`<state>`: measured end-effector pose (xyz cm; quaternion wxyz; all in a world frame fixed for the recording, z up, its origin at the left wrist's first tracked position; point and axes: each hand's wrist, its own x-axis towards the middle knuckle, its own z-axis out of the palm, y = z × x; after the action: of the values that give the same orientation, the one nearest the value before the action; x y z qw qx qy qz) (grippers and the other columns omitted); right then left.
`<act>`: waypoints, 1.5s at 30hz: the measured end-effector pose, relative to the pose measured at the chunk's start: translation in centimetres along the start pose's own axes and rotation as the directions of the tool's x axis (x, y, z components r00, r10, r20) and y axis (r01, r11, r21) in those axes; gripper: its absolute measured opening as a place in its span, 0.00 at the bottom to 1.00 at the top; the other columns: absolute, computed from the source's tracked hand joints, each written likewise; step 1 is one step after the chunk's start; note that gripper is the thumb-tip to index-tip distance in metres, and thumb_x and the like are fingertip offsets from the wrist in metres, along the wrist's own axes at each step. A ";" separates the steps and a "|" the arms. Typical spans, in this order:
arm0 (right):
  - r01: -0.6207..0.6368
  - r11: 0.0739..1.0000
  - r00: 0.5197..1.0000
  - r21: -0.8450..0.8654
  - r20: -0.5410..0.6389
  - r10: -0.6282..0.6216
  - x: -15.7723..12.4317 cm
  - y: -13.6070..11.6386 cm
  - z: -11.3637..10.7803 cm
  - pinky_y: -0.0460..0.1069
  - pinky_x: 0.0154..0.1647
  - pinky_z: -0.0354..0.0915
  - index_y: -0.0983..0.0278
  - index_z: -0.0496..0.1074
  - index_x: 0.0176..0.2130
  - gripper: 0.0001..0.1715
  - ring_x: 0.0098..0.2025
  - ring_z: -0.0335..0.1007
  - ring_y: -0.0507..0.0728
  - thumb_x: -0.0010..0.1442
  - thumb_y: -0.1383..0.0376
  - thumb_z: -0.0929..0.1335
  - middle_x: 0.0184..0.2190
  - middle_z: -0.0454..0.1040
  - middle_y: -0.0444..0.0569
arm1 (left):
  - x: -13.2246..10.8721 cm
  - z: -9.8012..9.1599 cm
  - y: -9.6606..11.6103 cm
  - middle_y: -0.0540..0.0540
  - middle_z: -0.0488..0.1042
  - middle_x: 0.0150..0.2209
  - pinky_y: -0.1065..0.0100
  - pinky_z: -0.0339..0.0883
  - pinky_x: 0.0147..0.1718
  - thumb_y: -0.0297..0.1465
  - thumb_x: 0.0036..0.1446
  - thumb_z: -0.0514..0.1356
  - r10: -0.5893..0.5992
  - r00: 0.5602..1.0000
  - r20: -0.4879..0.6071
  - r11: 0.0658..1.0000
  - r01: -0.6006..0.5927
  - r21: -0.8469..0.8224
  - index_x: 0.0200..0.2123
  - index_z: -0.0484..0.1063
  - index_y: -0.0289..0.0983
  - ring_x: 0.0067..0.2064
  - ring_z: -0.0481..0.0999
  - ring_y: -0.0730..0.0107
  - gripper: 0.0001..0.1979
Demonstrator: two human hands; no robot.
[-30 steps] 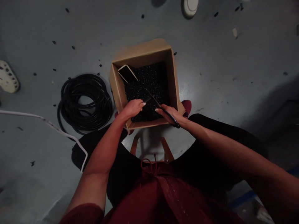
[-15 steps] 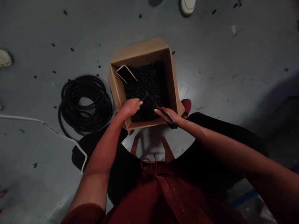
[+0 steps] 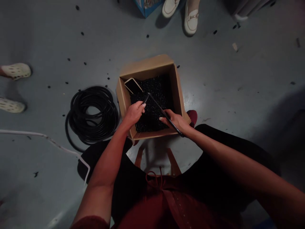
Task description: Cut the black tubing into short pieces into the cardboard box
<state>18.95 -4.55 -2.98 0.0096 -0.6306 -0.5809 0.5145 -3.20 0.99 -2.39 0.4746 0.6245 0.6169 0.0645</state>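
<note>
My left hand (image 3: 134, 113) is closed, its thumb and fingers pinching a small black ribbed piece (image 3: 146, 98) over the box. In my right hand (image 3: 175, 121) is a long, thin dark tool (image 3: 164, 113); its thicker black end lies along the palm toward the wrist. The tool's slim tip meets the black piece near my left fingertips. Whether it is a knife or scissors I cannot make out. Below both hands stands an open cardboard box (image 3: 180, 92), holding a mass of small shiny black pieces (image 3: 154, 87). A dark rectangular object with a pale rim (image 3: 133, 86) leans in its far left corner.
Left of the box lies a coil of black hose (image 3: 92, 127). A white cable (image 3: 47, 137) crosses toward my left knee. Small black bits (image 3: 147, 36) dot the floor. Other people's white shoes (image 3: 191, 20) and pale clogs (image 3: 17, 70) stand nearby, beside a blue box (image 3: 149, 9) farther back.
My view has shifted, so the box and hose appear lower and more of the other people's shoes shows. Both hands keep hold of the black piece and the tool, tips still together.
</note>
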 end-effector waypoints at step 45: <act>0.040 0.999 0.999 0.036 0.022 -0.041 -0.1 -0.1 -0.2 0.51 0.39 0.62 0.60 0.70 0.50 0.25 0.40 0.73 0.61 0.61 0.47 0.65 0.39 0.76 0.51 | -0.3 0.3 0.3 0.47 0.75 0.32 0.69 0.66 0.36 0.37 0.64 0.50 -0.006 0.992 0.123 1.000 0.004 0.017 0.51 0.74 0.34 0.33 0.72 0.69 0.20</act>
<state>19.06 -4.45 -2.73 0.0248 -0.6125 -0.5844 0.5317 -2.92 0.63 -2.17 0.5065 0.6299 0.5885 0.0197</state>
